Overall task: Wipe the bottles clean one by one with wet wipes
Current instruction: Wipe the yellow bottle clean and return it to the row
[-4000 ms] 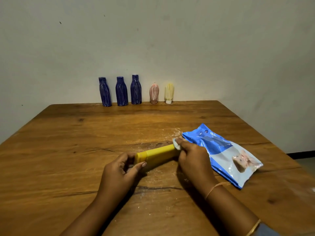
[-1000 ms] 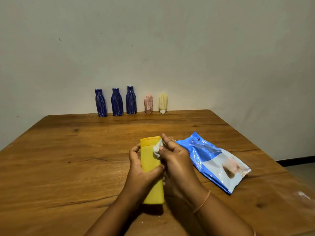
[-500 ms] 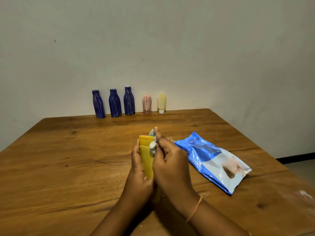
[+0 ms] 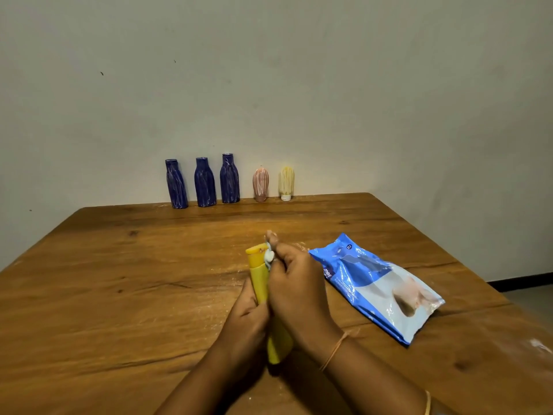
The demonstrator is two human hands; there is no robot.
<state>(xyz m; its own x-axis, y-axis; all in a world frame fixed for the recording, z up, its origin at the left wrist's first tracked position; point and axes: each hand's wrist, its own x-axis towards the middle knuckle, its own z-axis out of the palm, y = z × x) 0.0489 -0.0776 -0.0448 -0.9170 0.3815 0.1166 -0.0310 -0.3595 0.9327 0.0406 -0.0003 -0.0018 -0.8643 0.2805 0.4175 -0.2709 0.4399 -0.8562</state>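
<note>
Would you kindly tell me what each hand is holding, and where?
Left hand grips the yellow bottle around its middle; right hand pinches a wet wipe in its fingertips, pressed against the bottle's cap end.

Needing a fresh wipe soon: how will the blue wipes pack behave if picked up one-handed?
The wipes pack probably flops, since its film is creased and slumped on the table. Its glossy, light-catching surface may be slippery. It should not roll, lying flat.
</note>
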